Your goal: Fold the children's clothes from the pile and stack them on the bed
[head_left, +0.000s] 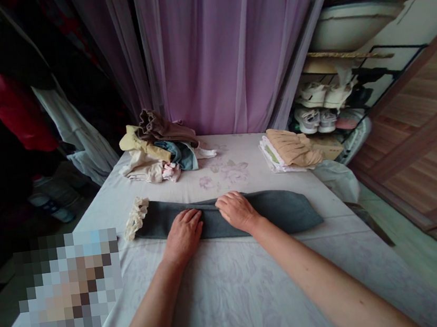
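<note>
A dark grey garment (280,211) lies folded into a long strip across the bed, with a cream ruffled trim (136,218) at its left end. My left hand (183,234) rests flat on the strip left of its middle, fingers stretched out over the cloth. Just to the right, my right hand (238,211) has its fingers curled at the upper edge, on a fold of the same cloth. The fingertips of that hand are partly hidden. A small gap of grey cloth shows between the two hands.
A loose heap of clothes (161,149) sits at the far left of the pale flowered sheet (234,289). Folded clothes (292,149) are stacked at the far right. A purple curtain (205,53) hangs behind, and a shoe rack with white shoes (325,94) stands at right.
</note>
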Demonstrator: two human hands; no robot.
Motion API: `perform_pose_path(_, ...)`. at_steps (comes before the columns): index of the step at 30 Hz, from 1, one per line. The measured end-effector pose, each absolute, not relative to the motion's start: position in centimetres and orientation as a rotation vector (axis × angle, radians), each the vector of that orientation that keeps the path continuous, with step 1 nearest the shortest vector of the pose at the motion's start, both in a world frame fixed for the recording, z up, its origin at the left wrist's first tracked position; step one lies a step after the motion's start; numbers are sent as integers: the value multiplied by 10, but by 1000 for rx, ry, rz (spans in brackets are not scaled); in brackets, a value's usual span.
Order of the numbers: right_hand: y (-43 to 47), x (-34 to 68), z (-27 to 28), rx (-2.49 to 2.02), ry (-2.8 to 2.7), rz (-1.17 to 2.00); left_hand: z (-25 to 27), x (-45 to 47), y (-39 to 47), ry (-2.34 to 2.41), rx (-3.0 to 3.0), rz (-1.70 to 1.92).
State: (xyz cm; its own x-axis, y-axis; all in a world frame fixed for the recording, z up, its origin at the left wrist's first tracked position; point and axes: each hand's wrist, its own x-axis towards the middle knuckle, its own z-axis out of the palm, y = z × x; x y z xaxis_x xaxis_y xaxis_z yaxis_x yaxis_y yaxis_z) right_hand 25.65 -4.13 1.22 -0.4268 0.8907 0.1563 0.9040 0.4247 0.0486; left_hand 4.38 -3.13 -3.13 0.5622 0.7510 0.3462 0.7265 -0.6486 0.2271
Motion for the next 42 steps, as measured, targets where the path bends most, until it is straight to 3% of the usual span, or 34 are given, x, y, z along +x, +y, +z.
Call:
perform_pose_path(8,-32,261,11,-1867,-2378,32,-29,44,-36,1380,2685,614)
perform_pose_path(17,14,269,40,-2100,-2557,437,-24,45,-39,1444,2640,539)
perform_pose_path(22,22,269,39,-2184,-2515,342,-23,45,-39,1429,2633,566)
perform_pose_path(33,40,235,37,-1832,-2694,472,-26,44,-41,1462,2652,590)
perform_pose_path(42,17,228,10,-1886,-2387,314,-19,47,-47,1597,2574,575)
